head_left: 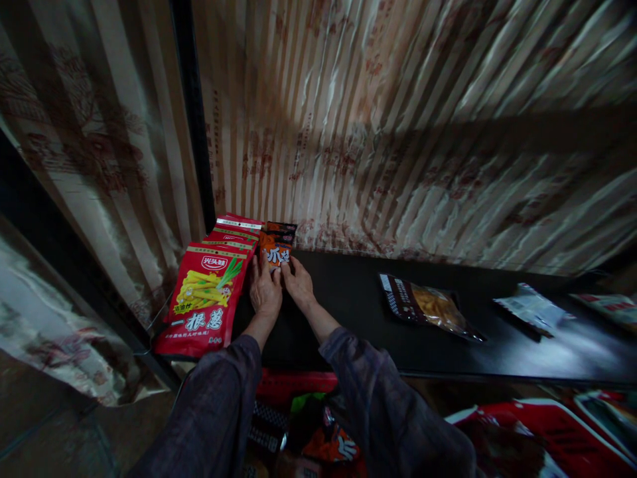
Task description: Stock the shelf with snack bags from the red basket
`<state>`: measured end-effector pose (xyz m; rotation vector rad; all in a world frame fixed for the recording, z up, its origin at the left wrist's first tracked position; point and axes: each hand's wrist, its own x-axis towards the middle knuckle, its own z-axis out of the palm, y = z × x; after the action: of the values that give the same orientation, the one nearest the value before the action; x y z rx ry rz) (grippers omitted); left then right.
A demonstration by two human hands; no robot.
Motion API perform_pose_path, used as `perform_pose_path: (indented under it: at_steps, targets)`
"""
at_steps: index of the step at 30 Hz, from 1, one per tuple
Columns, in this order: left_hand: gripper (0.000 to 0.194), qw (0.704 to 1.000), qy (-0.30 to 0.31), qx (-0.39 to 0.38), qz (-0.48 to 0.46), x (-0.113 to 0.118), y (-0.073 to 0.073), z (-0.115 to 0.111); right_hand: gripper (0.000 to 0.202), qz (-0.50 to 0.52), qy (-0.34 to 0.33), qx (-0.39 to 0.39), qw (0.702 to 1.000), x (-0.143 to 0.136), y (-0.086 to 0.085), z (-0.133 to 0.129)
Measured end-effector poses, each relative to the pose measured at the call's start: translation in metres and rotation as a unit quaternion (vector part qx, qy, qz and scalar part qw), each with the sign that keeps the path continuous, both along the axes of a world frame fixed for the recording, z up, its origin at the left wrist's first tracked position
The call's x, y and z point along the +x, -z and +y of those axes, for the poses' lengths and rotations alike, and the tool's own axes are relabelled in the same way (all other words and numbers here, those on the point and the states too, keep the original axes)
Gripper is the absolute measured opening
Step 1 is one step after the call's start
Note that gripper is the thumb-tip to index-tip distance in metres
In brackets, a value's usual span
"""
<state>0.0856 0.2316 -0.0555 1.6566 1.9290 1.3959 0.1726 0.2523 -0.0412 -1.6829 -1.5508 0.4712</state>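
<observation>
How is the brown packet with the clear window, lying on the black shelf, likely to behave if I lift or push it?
The packet looks floppy at its creased ends, probably lumpier across the filled middle. Its glossy film may slide on the smooth shelf. Lying flat, it seems unlikely to roll.

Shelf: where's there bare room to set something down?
Widest patch: black shelf between right hand and brown bag. Narrower: between brown bag and silver packet. Also bare: front strip before silver packet. Crowded: left end, overlapping red bags, with orange packets and left hand right beside them.
</observation>
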Motion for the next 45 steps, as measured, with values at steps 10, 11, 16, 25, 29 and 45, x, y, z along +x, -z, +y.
perform_pose_path:
  at_steps: [10, 11, 16, 25, 29, 45]
  targets:
    - [0.053, 1.0, 0.015, 0.009, -0.009, 0.0, 0.0, 0.0, 0.043, 0.013, 0.0, -0.012, 1.0, -0.001, -0.001, -0.003]
    - [0.054, 1.0, 0.016, 0.008, -0.009, -0.001, 0.0, 0.0, 0.043, 0.014, 0.002, -0.013, 1.0, -0.001, -0.001, -0.004]
    - [0.054, 1.0, 0.02, 0.011, -0.004, -0.001, 0.001, 0.0, 0.042, 0.007, 0.006, -0.02, 1.0, -0.002, 0.0, -0.005]
    - [0.055, 0.999, 0.003, 0.043, 0.017, -0.001, 0.003, 0.001, 0.051, 0.009, 0.025, 0.002, 1.0, -0.002, 0.004, -0.009]
    - [0.054, 0.996, 0.005, 0.076, 0.05, 0.0, 0.005, 0.0, 0.051, 0.002, 0.026, 0.015, 1.0, 0.003, 0.0, -0.019]
    - [0.049, 0.975, 0.221, -0.015, -0.005, -0.016, -0.008, -0.136, 0.03, -0.024, -0.104, 0.02, 0.994, 0.003, -0.02, -0.144]
